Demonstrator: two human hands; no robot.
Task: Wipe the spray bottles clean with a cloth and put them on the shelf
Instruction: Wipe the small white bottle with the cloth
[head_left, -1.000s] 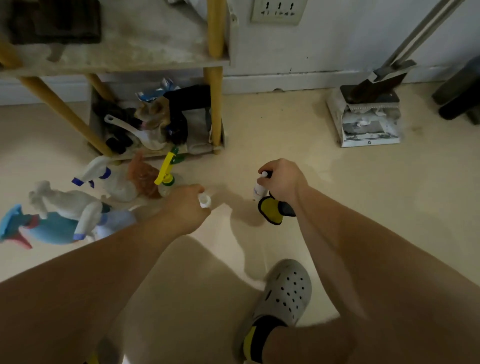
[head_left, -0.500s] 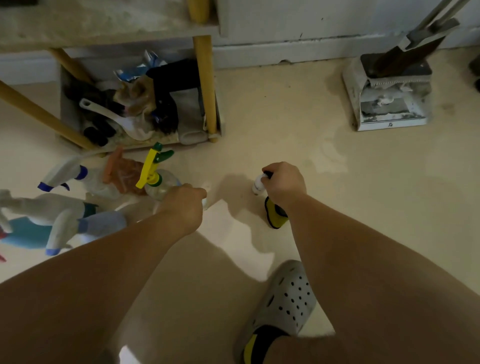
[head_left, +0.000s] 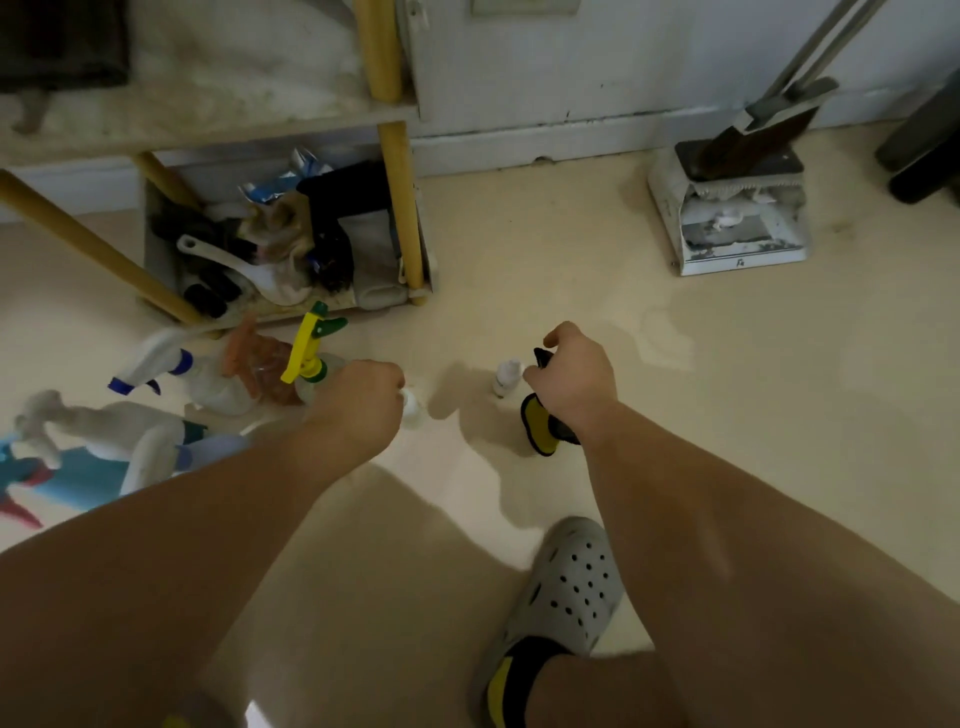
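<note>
While I held this moment against the second before it, I logged these entries.

1. Right hand (head_left: 574, 379): clamped round the black head of the yellow-and-black bottle (head_left: 540, 428), which stood on the floor (head_left: 675, 415) under the palm. A second earlier the fingers seemed to lie against the small white bottle (head_left: 506, 376) as well. That bottle now stood free and upright, just left of the fingertips.

2. Left hand (head_left: 358, 405): clenched round a small white container (head_left: 412, 410), only its end showing past the knuckles. The grip had not changed.

3. Yellow-trigger sprayer (head_left: 306, 358) and blue-tipped sprayer (head_left: 156, 364): heaped on the floor just beyond and to the left of the left hand, neither shifted.

4. Shelf (head_left: 208, 122): well beyond the left hand, higher up. I could make out no spray bottle on its board.

5. Cloth: none identified in either hand. A dark thing sat at the shelf's far left, and I could not tell what it was.

Reading: I judged that the right hand had settled on the yellow-and-black bottle alone and left the white one for later. Wiping had not begun, and every bottle was still to be shelved.
</note>
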